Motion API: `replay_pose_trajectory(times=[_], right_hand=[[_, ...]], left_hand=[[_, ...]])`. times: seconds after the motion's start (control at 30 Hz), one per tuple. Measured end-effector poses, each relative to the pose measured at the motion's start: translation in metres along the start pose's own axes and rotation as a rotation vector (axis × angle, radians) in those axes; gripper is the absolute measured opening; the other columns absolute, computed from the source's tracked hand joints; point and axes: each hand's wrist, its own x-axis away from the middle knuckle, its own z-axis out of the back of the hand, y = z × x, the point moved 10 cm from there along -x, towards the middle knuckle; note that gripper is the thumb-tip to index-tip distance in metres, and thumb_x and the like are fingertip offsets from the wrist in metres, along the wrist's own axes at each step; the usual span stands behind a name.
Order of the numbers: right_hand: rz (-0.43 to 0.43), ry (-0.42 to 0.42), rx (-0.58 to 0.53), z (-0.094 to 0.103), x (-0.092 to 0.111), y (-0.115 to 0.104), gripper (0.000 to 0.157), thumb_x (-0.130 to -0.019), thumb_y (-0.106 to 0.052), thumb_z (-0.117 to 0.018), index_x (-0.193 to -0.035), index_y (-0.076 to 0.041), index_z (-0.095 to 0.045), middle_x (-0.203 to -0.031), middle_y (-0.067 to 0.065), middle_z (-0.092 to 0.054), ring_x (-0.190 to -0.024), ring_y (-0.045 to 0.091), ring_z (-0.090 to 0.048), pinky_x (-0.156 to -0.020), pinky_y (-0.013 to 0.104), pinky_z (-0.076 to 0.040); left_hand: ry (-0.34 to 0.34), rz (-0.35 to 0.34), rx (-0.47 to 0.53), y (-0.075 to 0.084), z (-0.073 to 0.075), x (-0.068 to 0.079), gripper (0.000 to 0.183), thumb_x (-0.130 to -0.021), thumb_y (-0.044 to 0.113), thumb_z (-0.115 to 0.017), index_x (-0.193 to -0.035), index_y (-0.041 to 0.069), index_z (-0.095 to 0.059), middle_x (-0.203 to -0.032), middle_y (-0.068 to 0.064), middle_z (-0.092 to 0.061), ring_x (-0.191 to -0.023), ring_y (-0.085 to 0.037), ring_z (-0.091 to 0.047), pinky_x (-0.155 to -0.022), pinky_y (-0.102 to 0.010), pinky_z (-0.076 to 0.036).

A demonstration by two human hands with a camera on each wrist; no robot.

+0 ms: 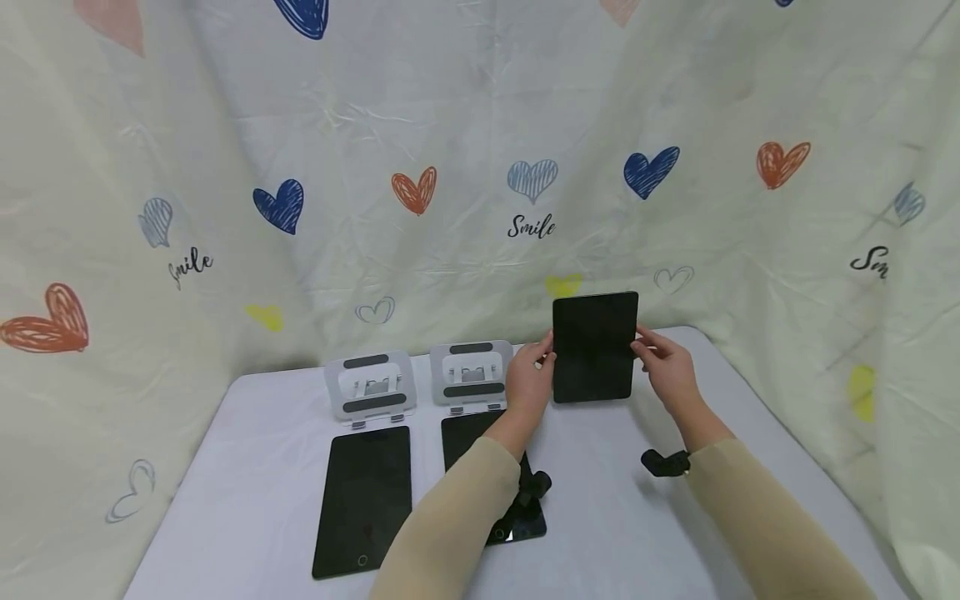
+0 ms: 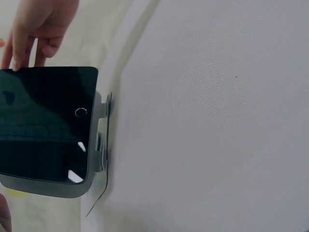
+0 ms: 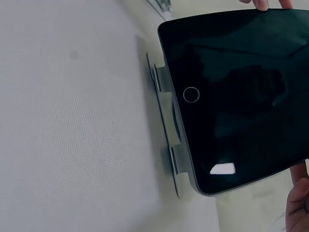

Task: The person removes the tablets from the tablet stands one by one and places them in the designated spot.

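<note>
A black tablet (image 1: 595, 348) stands upright, leaning back a little, at the right of the table's back row. My left hand (image 1: 528, 382) grips its left edge, and my right hand (image 1: 666, 371) holds the right edge with thumb and fingertips. Behind the tablet, a grey stand (image 2: 72, 191) shows along one side and at its hinge tabs; the rest is hidden. In the right wrist view, the tablet's round button (image 3: 191, 94) is at the end near the stand's thin base (image 3: 164, 123).
Two more grey stands, one at left (image 1: 371, 386) and one in the middle (image 1: 471, 374), stand in the same row. Before them lie a dark tablet (image 1: 363, 500) and another tablet (image 1: 468, 433), partly under my left arm. A heart-printed curtain (image 1: 480, 125) hangs behind the white table (image 1: 247, 467).
</note>
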Motion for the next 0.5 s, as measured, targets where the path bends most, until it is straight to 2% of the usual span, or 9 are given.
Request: replay_pose_trajectory(times=[0.27,0.5], right_hand=[[-0.021,-0.072,0.015,-0.002,0.009,-0.002,0.047,-0.103,-0.030,-0.055,-0.147,-0.013,-0.050,-0.119,0.015,-0.058,-0.077,0.007,-0.054,-0.063,0.018,-0.046],[-0.026,-0.144,0.045,-0.002,0.021,-0.002,0.049,-0.103,-0.030,-0.054,-0.148,-0.010,-0.048,-0.119,0.018,-0.057,-0.075,0.015,-0.055,-0.066,0.026,-0.047]], left_hand=[[-0.031,-0.022,0.037,0.006,0.008,0.006,0.042,-0.098,0.018,-0.064,-0.137,0.031,-0.059,-0.101,0.009,-0.066,-0.086,-0.006,-0.056,-0.069,-0.022,-0.048],[-0.082,0.024,0.050,0.000,0.006,0.014,0.045,-0.096,0.016,-0.068,-0.137,0.032,-0.059,-0.098,0.009,-0.067,-0.086,-0.007,-0.060,-0.064,-0.020,-0.047]])
